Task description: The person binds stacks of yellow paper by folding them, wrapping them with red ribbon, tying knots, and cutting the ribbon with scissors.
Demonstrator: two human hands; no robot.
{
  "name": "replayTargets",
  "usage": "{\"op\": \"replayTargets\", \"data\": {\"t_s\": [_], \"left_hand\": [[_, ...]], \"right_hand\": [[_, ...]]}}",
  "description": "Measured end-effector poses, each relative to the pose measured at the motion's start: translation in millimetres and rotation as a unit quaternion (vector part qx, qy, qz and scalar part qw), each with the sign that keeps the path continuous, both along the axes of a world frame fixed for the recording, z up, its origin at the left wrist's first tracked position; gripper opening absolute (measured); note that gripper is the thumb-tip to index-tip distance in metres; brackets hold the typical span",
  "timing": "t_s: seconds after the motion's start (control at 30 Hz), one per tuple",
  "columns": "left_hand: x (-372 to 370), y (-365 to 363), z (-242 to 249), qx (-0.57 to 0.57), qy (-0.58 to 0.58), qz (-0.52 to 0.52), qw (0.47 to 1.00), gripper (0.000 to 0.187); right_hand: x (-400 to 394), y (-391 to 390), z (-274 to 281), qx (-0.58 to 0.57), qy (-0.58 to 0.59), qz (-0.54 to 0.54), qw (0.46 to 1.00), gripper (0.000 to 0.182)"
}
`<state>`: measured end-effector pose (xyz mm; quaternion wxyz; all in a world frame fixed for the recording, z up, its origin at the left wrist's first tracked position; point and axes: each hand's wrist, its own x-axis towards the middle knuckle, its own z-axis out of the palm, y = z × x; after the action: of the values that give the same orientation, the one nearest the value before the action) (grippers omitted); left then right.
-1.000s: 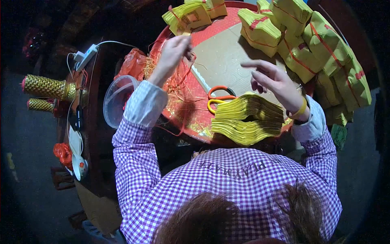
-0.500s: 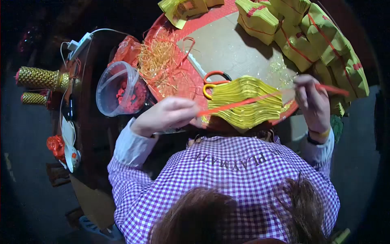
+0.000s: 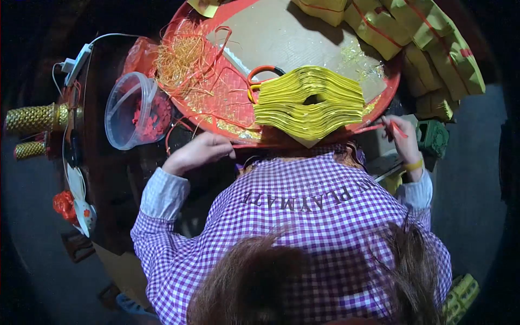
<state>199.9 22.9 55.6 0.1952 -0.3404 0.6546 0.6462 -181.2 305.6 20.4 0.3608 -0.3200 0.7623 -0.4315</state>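
Observation:
A stack of folded yellow paper (image 3: 309, 122) stands on the near edge of the red round tray (image 3: 211, 103), fanned out, with a small dark gap in its middle. My left hand (image 3: 197, 153) is closed on a red plastic strip (image 3: 252, 145) just left of the stack's near side. At the right, my right hand (image 3: 402, 135) pinches the other end of the strip, with a short tail sticking out past the fingers. The strip's middle is hidden behind the stack and the near rim. Scissors (image 3: 264, 69) with orange-and-black handles lie partly behind the paper.
Shredded orange strands (image 3: 181, 62) pile up on the tray's left. Beside it sits a clear plastic tub (image 3: 122, 114) with red pieces. Tied yellow paper bundles (image 3: 379, 30) are stacked at the far right. A green box (image 3: 433, 138) is near my right hand.
Both hands have come down toward my body, taking the red strip from across the stack's face to below it. The whole scene has shifted up and left in view.

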Motion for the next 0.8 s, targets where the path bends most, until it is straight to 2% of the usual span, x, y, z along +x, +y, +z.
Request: {"op": "replayTargets", "data": {"t_s": [0.07,0.1,0.17,0.23,0.27,0.3,0.33,0.4,0.43,0.5,0.53,0.67,0.7,0.8], "left_hand": [[-10,-17,-6,-0.097,0.027,-0.031,0.994,0.02],[-17,-30,-8,-0.099,0.03,-0.031,0.994,0.02],[-32,-57,-12,-0.188,0.092,-0.031,0.977,0.018],[-60,-76,11,-0.195,0.067,-0.039,0.978,0.017],[-73,-82,9,-0.198,0.069,-0.038,0.977,0.017],[-88,-88,6,-0.182,0.085,-0.044,0.979,0.016],[-101,-89,3,-0.165,0.1,-0.05,0.98,0.016],[-128,-84,-9,-0.133,0.125,-0.067,0.981,0.015],[-140,-81,-13,-0.136,0.127,-0.068,0.98,0.015],[-159,-73,-19,-0.06,0.103,-0.07,0.99,0.012],[-165,-71,-21,-0.061,0.103,-0.071,0.99,0.012],[-181,-65,-29,-0.011,0.161,-0.111,0.981,0.009],[-184,-66,-29,-0.009,0.161,-0.111,0.981,0.009],[-193,-77,-23,-0.03,0.163,-0.103,0.981,0.008]], "right_hand": [[-7,-26,8,-0.011,0.147,0.04,0.988,0.025],[-10,-41,11,-0.039,0.122,0.032,0.991,0.026],[-29,-74,8,-0.022,0.26,0.092,0.961,0.026],[-40,-109,3,-0.069,0.115,0.131,0.982,0.026],[-39,-123,-2,-0.072,0.117,0.132,0.982,0.026],[-35,-139,-8,-0.076,-0.073,0.088,0.99,0.024],[-28,-152,-11,-0.077,-0.262,0.043,0.961,0.022],[-3,-173,-7,-0.087,-0.312,0.1,0.941,0.019],[9,-179,-4,-0.09,-0.31,0.101,0.941,0.019],[25,-187,0,-0.063,-0.41,0.072,0.907,0.021],[23,-191,-4,-0.064,-0.409,0.071,0.907,0.021],[11,-214,-31,-0.044,-0.472,0.187,0.86,0.022],[12,-215,-29,-0.043,-0.473,0.186,0.86,0.022],[17,-218,-20,0.034,-0.347,0.196,0.916,0.022]]}}
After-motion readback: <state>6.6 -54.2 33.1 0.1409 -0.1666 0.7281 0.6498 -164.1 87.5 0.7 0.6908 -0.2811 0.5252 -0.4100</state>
